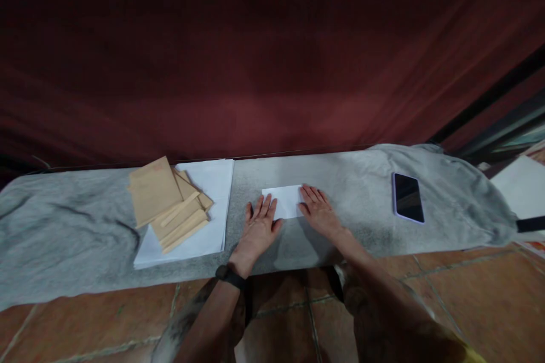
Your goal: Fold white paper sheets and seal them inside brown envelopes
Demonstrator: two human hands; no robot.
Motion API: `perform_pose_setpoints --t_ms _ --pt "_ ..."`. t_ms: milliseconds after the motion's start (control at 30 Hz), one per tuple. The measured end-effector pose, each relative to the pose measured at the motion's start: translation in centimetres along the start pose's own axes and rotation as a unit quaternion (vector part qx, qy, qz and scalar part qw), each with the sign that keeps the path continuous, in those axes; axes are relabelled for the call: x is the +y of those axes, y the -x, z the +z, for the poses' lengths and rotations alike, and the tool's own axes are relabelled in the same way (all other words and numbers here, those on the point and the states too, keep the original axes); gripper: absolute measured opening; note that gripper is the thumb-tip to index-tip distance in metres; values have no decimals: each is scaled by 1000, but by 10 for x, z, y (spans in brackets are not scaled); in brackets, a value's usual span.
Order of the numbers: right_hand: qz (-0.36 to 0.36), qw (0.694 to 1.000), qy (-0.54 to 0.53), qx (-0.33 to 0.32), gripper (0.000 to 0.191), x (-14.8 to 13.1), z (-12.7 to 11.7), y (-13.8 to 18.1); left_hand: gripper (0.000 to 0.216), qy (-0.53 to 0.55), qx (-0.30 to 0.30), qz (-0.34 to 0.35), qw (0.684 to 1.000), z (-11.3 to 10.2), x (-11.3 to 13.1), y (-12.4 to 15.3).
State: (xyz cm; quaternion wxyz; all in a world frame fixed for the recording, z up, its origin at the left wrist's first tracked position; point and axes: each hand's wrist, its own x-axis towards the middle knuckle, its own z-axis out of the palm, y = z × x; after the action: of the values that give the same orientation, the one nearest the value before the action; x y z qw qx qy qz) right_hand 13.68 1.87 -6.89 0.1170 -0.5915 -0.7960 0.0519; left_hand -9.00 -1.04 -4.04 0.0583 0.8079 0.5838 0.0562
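A small white piece of folded paper (288,203) lies flat on the grey cloth, between my two hands. My left hand (259,226) rests on its left end with the fingers spread and stretched out. On the right end lies my right hand (318,210), fingers extended and flat. Both hands touch the paper from above, and neither grips it. To the left, brown envelopes (155,193) are piled loosely on a stack of white paper sheets (216,181).
A grey cloth (340,176) covers the long narrow surface. A phone with a purple edge (407,197) lies to the right. Behind rises a dark red curtain (272,68). White sheets (522,187) show at the far right. The floor (481,289) is brown tile.
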Motion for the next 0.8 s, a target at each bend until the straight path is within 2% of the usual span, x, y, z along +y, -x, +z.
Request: perform_pose_setpoints --t_ms 200,333,433,600,700,800 --pt "-31 999 -11 -41 60 14 -5 0 47 -6 -3 48 999 -11 -9 2" --pt "-51 996 -20 -66 74 19 -10 2 41 -17 -13 68 997 -15 -10 -1" --pt "-64 995 -24 -78 84 21 -14 3 42 -16 -19 72 997 -18 -10 -1" --pt "-71 994 -28 -72 83 21 -15 4 48 -3 -17 76 997 -19 -10 -1" --pt "-81 994 -39 -65 79 22 -16 3 44 35 15 57 998 -18 -14 -3" --pt "-100 992 -67 -47 69 23 -19 -1 35 92 80 17 992 -18 -18 -7"
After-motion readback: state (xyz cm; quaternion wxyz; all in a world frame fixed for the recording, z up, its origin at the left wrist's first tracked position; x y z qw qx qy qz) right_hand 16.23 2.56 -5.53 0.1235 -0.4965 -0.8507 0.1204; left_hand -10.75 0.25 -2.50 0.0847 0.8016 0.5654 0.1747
